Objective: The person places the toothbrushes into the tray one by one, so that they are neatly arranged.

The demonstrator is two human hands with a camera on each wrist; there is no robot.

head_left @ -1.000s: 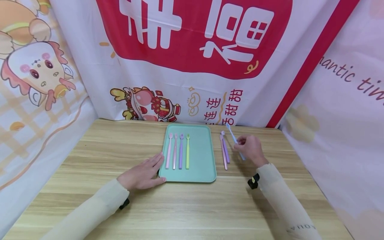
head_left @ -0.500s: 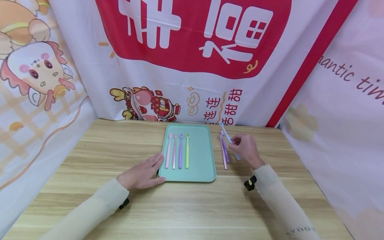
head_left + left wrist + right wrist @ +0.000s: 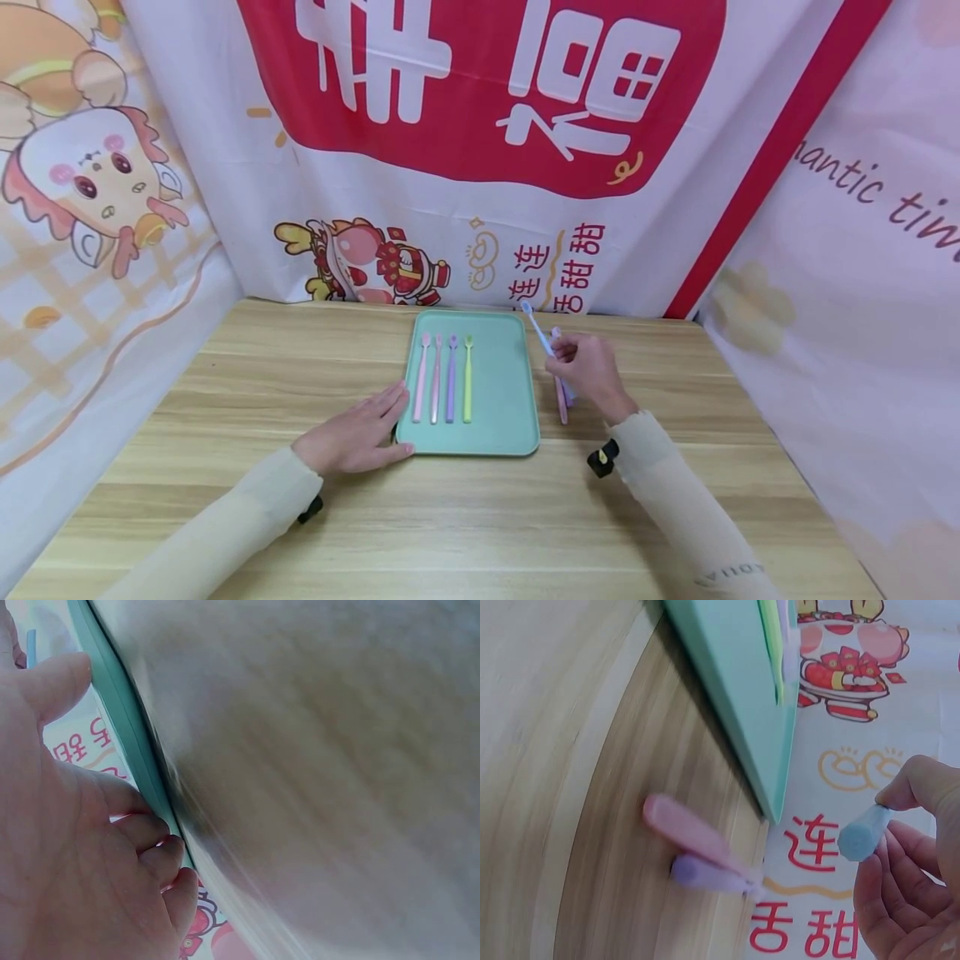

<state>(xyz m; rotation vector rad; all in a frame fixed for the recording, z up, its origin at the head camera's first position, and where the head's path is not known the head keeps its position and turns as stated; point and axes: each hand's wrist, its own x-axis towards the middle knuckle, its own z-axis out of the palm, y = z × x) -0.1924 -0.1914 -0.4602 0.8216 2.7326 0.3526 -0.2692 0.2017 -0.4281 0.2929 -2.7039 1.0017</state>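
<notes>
A light blue toothbrush point(image 3: 539, 332) is pinched in my right hand point(image 3: 588, 372), raised above the table just right of the tray, its head up and to the left. In the right wrist view the brush's handle end point(image 3: 861, 836) points toward the camera. Beneath that hand lie a pink toothbrush point(image 3: 562, 408) and a purple toothbrush point(image 3: 705, 874), partly covered. My left hand point(image 3: 356, 433) rests against the left edge of the green tray point(image 3: 502, 417), fingers extended. On the tray lie two pink toothbrushes, a purple toothbrush point(image 3: 452, 383) and a yellow-green toothbrush point(image 3: 468, 383), side by side.
The wooden table point(image 3: 480, 525) ends at a printed cloth point(image 3: 465, 233) hanging behind it. More printed cloth stands along the left and right sides. Dark devices sit under both wrists.
My right hand has carried the light blue toothbrush leftward, over the pink and purple toothbrushes and toward the tray. The left hand has stayed at the tray's edge.
</notes>
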